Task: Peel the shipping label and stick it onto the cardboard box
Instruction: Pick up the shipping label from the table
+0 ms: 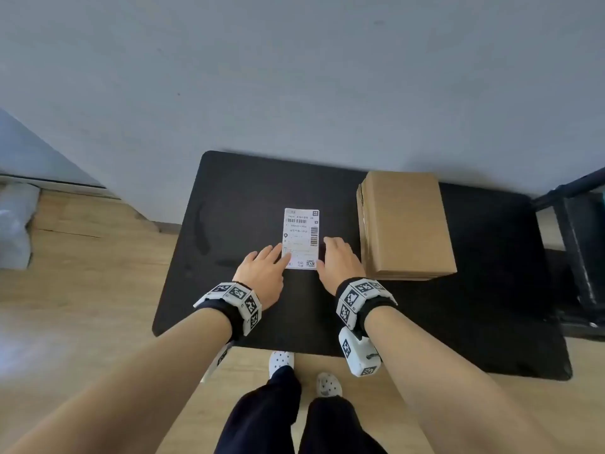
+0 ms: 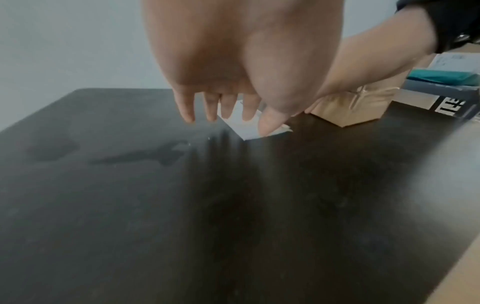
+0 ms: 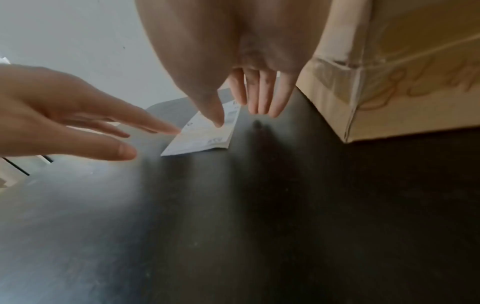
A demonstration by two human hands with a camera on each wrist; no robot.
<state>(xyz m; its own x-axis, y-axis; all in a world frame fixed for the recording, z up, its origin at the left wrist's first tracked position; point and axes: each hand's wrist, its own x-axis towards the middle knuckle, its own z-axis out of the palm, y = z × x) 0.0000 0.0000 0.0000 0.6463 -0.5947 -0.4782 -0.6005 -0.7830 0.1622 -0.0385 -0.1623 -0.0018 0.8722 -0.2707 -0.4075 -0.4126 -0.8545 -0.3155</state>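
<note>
The left hand (image 1: pixel 262 273) lies flat with fingers straight, fingertips touching the near left edge of the shipping label (image 1: pixel 301 239); the right hand (image 1: pixel 340 262) is likewise spread and relaxed just beside the label's right edge, gripping nothing. The label lies flat on the black table (image 1: pixel 229 204), unpeeled as far as I can judge, with the cardboard box (image 1: pixel 406 224) just to its right, nothing stuck on its top. The risk from here: thin paper lying flush on a smooth top is hard to lift, so fingers may slide it about or crease a corner; once peeled, the sticky side could curl onto itself. The label shows barcodes, a square code and small print; too blurred to read.
</note>
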